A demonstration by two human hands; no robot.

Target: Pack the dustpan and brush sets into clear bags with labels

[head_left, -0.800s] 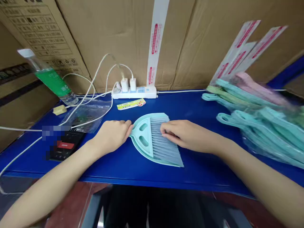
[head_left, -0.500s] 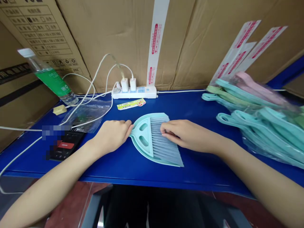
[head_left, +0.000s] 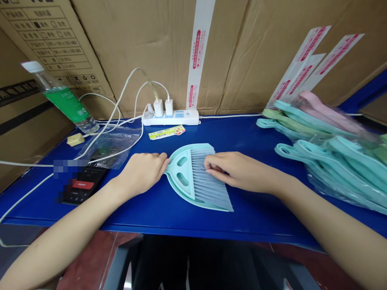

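A mint-green brush nested in a matching dustpan [head_left: 184, 179] lies on the blue table [head_left: 145, 213], its grey-blue bristles [head_left: 208, 183] pointing right. My left hand [head_left: 145, 171] is wrapped round the handle at the left end, hiding most of it. Over the upper right part of the bristles rests my right hand [head_left: 232, 170], fingers curled and touching them. Whether any bristles are pinched between those fingertips is too small to tell.
Bagged mint, green and pink brush sets [head_left: 341, 161] lie on the right. At the back are a white power strip [head_left: 181, 117] and a yellow label [head_left: 167, 132]. A bottle [head_left: 68, 102], cables, a plastic bag and a phone [head_left: 86, 183] are on the left. Cardboard [head_left: 242, 52] stands behind.
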